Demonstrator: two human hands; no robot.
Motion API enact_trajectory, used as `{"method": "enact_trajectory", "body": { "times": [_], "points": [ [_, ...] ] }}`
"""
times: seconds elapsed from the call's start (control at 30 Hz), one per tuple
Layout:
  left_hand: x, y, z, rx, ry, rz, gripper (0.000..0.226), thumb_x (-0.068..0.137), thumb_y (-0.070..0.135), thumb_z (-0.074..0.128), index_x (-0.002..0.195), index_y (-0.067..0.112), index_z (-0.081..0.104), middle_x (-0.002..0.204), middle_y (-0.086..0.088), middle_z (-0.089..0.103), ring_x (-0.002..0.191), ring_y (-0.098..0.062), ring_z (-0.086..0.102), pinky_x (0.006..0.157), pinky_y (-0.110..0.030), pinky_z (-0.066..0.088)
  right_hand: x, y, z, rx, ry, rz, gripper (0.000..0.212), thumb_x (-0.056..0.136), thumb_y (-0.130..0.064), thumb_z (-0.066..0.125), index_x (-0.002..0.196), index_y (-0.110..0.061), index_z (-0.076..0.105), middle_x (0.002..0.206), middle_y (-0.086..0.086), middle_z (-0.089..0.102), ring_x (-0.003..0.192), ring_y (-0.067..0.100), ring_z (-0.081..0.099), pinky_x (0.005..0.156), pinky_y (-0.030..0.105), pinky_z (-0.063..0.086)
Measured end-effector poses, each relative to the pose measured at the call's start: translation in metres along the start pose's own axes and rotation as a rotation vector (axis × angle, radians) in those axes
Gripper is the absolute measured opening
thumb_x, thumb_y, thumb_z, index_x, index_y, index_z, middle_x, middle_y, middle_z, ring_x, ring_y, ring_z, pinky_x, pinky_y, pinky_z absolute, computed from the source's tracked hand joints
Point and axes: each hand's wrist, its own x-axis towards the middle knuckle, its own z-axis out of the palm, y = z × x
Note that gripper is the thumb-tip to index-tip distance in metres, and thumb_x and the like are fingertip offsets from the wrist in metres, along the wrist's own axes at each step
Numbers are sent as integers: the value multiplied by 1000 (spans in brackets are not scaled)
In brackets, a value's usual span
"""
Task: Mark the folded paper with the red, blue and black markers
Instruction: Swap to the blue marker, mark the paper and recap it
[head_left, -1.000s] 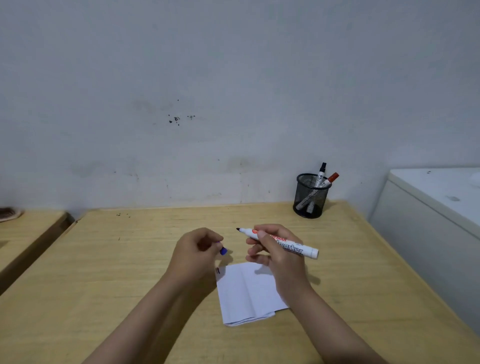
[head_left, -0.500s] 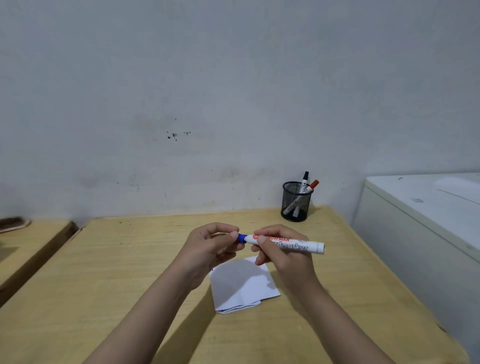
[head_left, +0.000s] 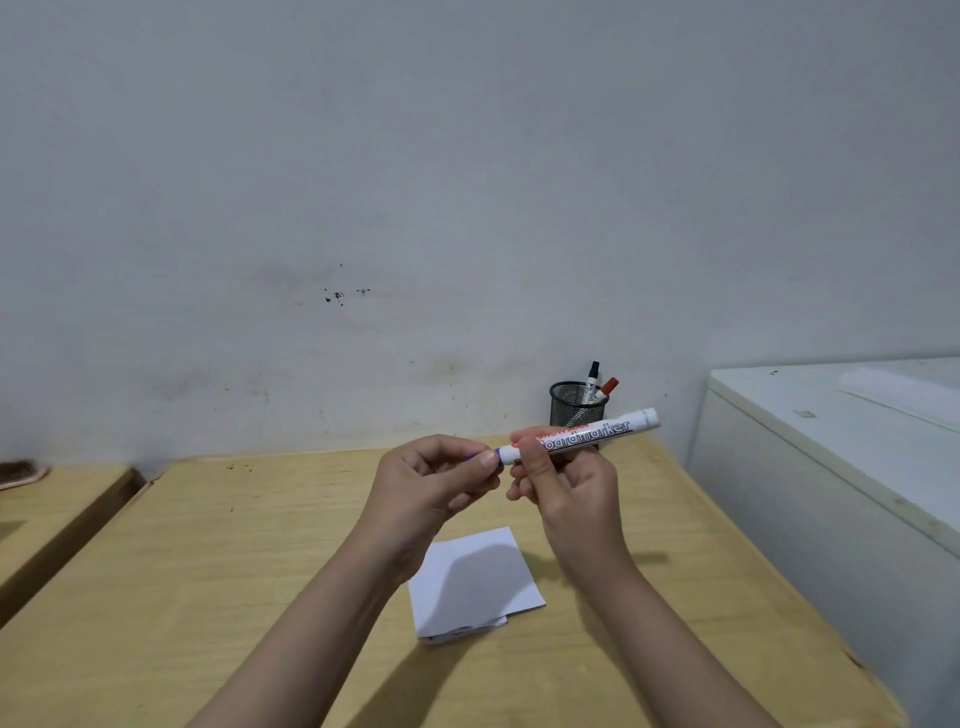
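While both forearms reach up over the pale wooden tabletop (head_left: 208, 571), the left hand (head_left: 436, 480) curls shut, pinching the blue cap end of the white-barrelled blue marker (head_left: 576, 439). Right of it, the right hand (head_left: 563, 475) grips the barrel — tilted up rightward. Below lies the white folded paper (head_left: 475, 582), flat; behind, a black mesh cup (head_left: 574, 408) holds the black marker (head_left: 592, 379) and red marker (head_left: 607, 388).
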Motion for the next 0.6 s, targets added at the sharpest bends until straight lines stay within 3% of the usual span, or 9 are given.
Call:
{"method": "enact_trajectory", "body": {
  "times": [0.1, 0.17, 0.27, 0.33, 0.4, 0.5, 0.6],
  "points": [
    [9, -2, 3, 138, 100, 77, 15, 70, 8, 75, 82, 2, 70, 74, -15, 65, 68, -20, 63, 77, -35, 53, 10, 4, -5, -79, 9, 200, 30, 81, -36, 62, 74, -7, 67, 52, -2, 63, 42, 11, 53, 50, 24, 50],
    [18, -3, 6, 207, 168, 157, 12, 71, 7, 75, 81, 5, 69, 72, -15, 60, 67, -20, 59, 69, -31, 48, 14, 6, -13, -223, 26, 241, 35, 85, -35, 64, 67, -5, 67, 48, 0, 61, 37, 9, 49, 45, 23, 46],
    [31, -1, 15, 325, 204, 247, 13, 70, 9, 76, 80, 8, 68, 68, -8, 62, 62, -14, 54, 55, -19, 44, 16, 10, -28, -447, 137, -59, 31, 82, -25, 71, 57, -8, 65, 46, -1, 57, 39, 5, 46, 47, 19, 40],
    [42, 0, 21, 401, 189, 270, 11, 70, 7, 75, 78, 9, 68, 65, -5, 63, 58, -12, 53, 52, -15, 43, 20, 11, -38, -560, 154, -271, 13, 75, -18, 78, 67, -13, 68, 58, -5, 60, 52, 6, 51, 53, 14, 40],
    [53, 0, 28, 457, 153, 279, 10, 69, 6, 74, 77, 10, 69, 63, -4, 62, 56, -10, 53, 52, -14, 43, 29, 12, -47, -779, 83, -435, 18, 70, -17, 79, 85, -16, 70, 78, -8, 65, 74, 5, 56, 67, 11, 42],
    [69, -3, 41, 504, 113, 291, 12, 67, 10, 76, 76, 14, 69, 59, 1, 60, 50, -5, 52, 51, -11, 43, 45, 17, -57, -817, -48, -460, 21, 73, -13, 75, 93, -17, 70, 85, -9, 68, 81, 5, 60, 73, 16, 47],
    [87, -7, 51, 461, 66, 275, 17, 66, 14, 79, 80, 14, 69, 56, 6, 59, 49, -3, 53, 50, -11, 43, 59, 21, -64, -753, -23, -468, 19, 77, -8, 72, 94, -15, 69, 82, -7, 70, 74, 6, 65, 68, 21, 52]
  ]
}}
